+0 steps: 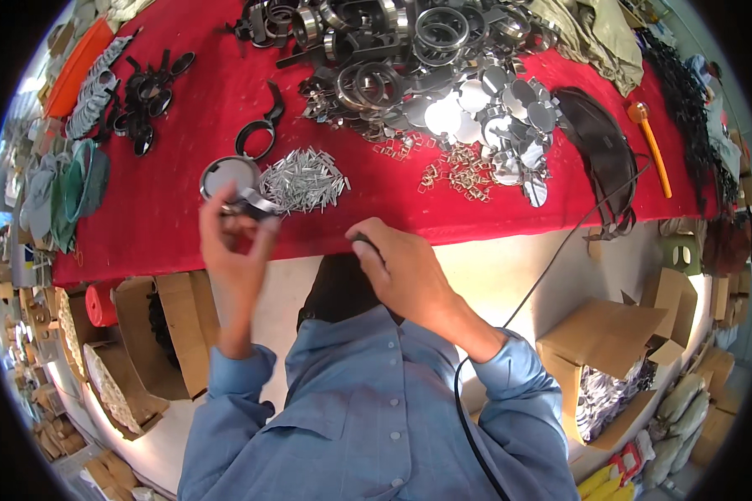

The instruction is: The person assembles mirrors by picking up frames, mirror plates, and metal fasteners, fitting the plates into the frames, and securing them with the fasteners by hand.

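Note:
My left hand (238,255), slightly smeared by motion, pinches a round metal lid (230,174) with a shiny, dark-edged bracket at its side, just above the table's near edge. Closed in a loose fist, my right hand (409,271) has a small dark object (364,240) showing between thumb and forefinger; its kind is hidden. Beside the lid lies a pile of small silvery metal pins (305,180). Behind it, a black ring with a handle (256,139) rests on the red cloth. Small brass-coloured clips (464,174) are heaped farther right.
Round metal discs (485,108) and a large heap of metal rings (372,83) cover the back of the red-clothed table (251,230). An orange-handled hammer (650,149) and a dark pouch (597,146) lie at right. Open cardboard boxes (602,334) stand below. A black cable runs past my right arm.

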Available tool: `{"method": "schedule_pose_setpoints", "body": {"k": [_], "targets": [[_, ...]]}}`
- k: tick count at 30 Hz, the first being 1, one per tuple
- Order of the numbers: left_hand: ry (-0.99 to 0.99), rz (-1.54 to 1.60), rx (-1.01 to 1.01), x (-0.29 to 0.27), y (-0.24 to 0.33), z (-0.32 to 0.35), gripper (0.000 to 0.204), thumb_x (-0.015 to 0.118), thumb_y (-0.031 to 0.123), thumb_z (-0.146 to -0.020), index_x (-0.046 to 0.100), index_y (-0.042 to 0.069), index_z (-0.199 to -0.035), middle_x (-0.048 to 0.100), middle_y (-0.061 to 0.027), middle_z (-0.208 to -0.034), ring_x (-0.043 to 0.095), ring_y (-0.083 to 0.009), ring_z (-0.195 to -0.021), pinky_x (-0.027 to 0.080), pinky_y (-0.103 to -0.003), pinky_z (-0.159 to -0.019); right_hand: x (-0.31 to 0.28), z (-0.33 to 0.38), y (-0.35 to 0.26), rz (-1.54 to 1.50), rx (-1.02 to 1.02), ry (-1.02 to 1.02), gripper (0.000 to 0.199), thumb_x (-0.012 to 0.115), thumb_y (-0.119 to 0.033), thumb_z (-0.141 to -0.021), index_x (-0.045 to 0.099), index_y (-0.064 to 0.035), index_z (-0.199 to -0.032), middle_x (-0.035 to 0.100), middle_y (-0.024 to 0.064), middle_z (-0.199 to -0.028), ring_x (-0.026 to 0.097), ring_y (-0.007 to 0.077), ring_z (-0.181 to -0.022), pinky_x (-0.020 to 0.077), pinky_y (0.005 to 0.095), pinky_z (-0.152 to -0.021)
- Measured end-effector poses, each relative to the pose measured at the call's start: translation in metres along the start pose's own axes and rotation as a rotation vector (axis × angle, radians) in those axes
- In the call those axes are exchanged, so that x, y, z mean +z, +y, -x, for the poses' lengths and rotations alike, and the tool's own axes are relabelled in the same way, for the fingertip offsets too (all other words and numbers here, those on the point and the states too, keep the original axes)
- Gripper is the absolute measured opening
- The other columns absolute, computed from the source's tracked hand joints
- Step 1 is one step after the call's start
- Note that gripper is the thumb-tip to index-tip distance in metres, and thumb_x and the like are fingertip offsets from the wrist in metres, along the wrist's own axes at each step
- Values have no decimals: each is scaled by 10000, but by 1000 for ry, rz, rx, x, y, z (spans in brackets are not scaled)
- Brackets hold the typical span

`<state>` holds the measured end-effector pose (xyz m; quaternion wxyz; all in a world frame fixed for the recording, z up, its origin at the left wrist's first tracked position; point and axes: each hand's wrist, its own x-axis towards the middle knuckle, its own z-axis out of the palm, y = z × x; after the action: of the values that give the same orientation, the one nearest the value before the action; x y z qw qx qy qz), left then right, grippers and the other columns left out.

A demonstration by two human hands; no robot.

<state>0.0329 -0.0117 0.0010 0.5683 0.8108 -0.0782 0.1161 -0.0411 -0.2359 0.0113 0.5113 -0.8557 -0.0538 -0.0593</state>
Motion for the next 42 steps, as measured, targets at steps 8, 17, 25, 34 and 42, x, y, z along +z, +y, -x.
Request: {"method": "schedule_pose_setpoints", "body": {"k": [8,17,25,34,42], "targets": [[214,-422,378,-115,-77,-159,605,733,18,-867,512,97,-1424,591,-113,-1266,579,-198,-1136,495,-313,-964,-49,-23,35,289,87,256,154,586,-9,-876,566,-17,-1029,669,218,-864,674,417,-793,527,509,-710],[-457,-521,380,-45,-66,-133,509,652,-98,-803,671,113,-1266,532,-181,-1412,542,-363,-1289,465,-393,-1061,-78,-69,85,757,117,460,474,779,-209,-829,559,-21,-1205,615,214,-1028,678,418,-796,552,491,-669],[-428,-491,378,-48,-75,-132,211,687,-40,-853,716,36,-1048,629,-163,-1252,636,-326,-1140,538,-373,-915,-59,-85,100,921,-114,354,121,684,-98,-824,611,-37,-899,602,167,-851,674,368,-666,544,460,-574],[-275,336,70,-53,-61,-117,182,572,195,-1028,588,39,-1120,553,-166,-1437,561,-229,-1266,400,-329,-1088,-67,-62,56,725,-183,442,415,725,13,-777,652,-43,-1182,603,140,-954,662,328,-746,548,418,-652],[-385,1327,-267,-33,0,-66,582,520,199,-954,356,14,-1481,324,-390,-1520,320,-520,-1440,291,-570,-1197,-41,-41,37,-23,173,348,126,689,-11,-875,686,-26,-1000,681,10,-826,624,73,-761,503,235,-680]]}}
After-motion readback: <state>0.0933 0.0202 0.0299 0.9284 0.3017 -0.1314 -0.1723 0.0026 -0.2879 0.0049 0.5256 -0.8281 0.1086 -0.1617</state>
